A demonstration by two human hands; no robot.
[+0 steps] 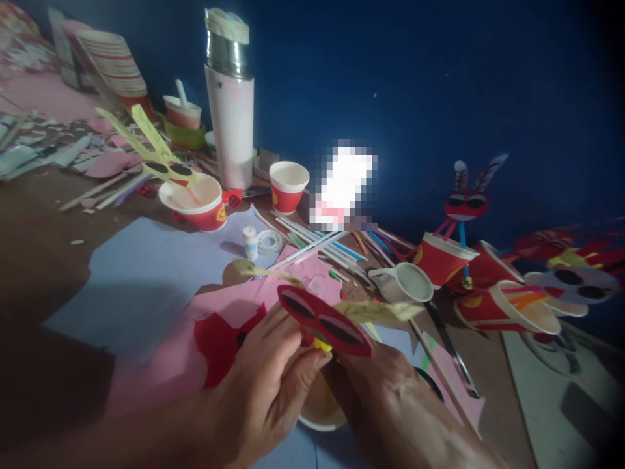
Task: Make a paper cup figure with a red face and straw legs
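Near the bottom middle, my left hand (273, 368) has its fingers closed around the lower side of a red paper face (325, 320) with dark oval eyes. A bit of yellow shows by my left thumb. My right hand (385, 384) is close behind the face on the right; its fingers are hidden, so its grip cannot be made out. Pale yellow paper strips (383, 311) stick out on both sides of the face. Below and between the hands shows the rim of a paper cup (325, 417).
Blue paper (141, 280) and pink paper (215, 303) cover the middle. Behind stand a tall white flask (232, 130), a red cup (289, 189) and a cup with a yellow rabbit face (202, 212). Sticks (322, 244), a white cup (410, 283) and decorated cups (442, 260) lie right.
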